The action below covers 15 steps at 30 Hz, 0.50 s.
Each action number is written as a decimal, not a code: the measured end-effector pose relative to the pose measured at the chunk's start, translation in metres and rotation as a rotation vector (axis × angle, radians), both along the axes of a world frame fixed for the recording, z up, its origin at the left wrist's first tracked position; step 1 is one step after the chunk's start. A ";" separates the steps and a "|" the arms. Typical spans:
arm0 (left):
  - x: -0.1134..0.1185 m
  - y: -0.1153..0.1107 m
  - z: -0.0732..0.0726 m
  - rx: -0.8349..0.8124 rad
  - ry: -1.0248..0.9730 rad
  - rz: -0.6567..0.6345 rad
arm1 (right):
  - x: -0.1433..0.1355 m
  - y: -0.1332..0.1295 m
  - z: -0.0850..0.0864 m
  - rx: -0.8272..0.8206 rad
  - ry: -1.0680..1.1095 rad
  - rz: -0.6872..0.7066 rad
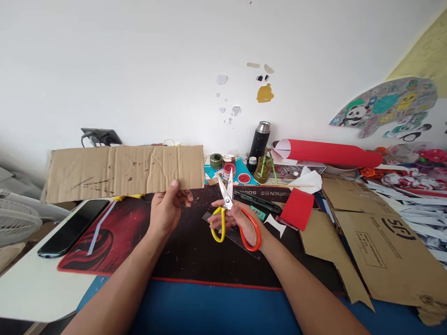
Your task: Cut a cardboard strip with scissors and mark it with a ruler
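A long strip of brown cardboard [129, 172], creased and stained dark in places, is pinched at its lower right edge by my left hand [166, 208], thumb on the near face. My right hand [240, 221] holds scissors [227, 197] with one yellow and one red handle loop. Their blades point up and stand slightly apart, to the right of the cardboard and not touching it. Beneath both hands lies a black and red desk mat [195, 260]. Under the scissors, a clear ruler [240, 242] rests on the mat.
A black phone [73, 228] lies at left. Behind the scissors are paint jars [216, 161], a black thermos [260, 139] and a utility knife [258, 201]. Red card [298, 208] and cut cardboard [387, 251] lie to the right, with a red paper roll [328, 153] behind.
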State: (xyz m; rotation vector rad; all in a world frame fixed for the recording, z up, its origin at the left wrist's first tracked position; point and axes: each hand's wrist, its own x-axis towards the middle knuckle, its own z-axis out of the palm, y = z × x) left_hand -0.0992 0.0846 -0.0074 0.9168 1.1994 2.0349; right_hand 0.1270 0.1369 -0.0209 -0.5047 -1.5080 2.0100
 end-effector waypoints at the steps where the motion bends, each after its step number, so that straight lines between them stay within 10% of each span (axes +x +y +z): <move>1: 0.001 -0.001 0.000 -0.006 0.017 0.005 | -0.001 -0.001 0.000 0.003 -0.003 0.007; 15: 0.028 -0.007 -0.012 -0.075 0.176 0.043 | -0.008 -0.017 0.000 0.149 -0.098 -0.179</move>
